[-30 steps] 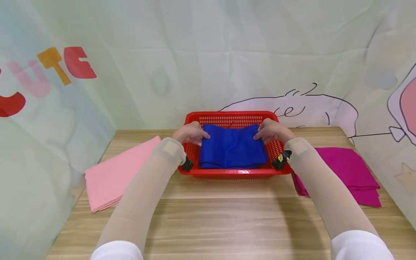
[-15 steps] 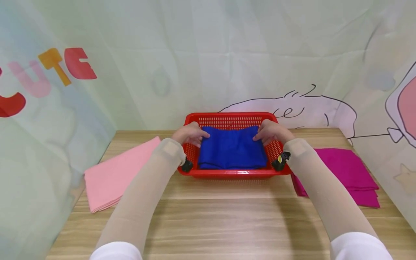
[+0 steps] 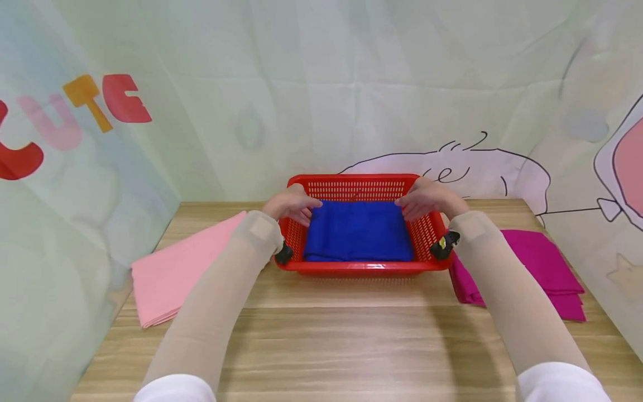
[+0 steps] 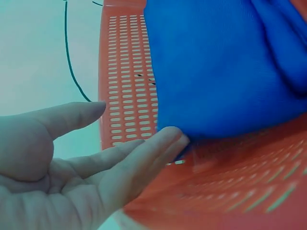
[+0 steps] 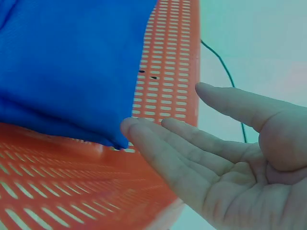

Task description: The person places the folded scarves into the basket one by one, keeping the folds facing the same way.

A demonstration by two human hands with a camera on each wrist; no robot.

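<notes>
A folded blue cloth (image 3: pixel 359 231) lies flat inside a red plastic basket (image 3: pixel 374 267) with slotted walls. At the cloth's far left corner is my left hand (image 3: pixel 293 205), thumb and fingers spread apart; in the left wrist view its fingertips (image 4: pixel 170 136) are at the edge of the cloth and nothing is pinched. My right hand (image 3: pixel 424 199) hovers by the far right corner with its fingers extended. From the right wrist, one fingertip (image 5: pixel 129 125) overlaps the cloth's corner; whether it touches I cannot tell.
Left of the basket a folded pink cloth (image 3: pixel 186 268) rests on the wooden table (image 3: pixel 351 346). A folded magenta cloth (image 3: pixel 542 268) lies on the right, partly behind my right forearm. A printed fabric backdrop (image 3: pixel 321 100) rises right behind the basket.
Both hands have let go of the blue cloth, and their fingers have spread. The right hand has shifted a little to the right. The cloth's far edge has settled lower in the basket.
</notes>
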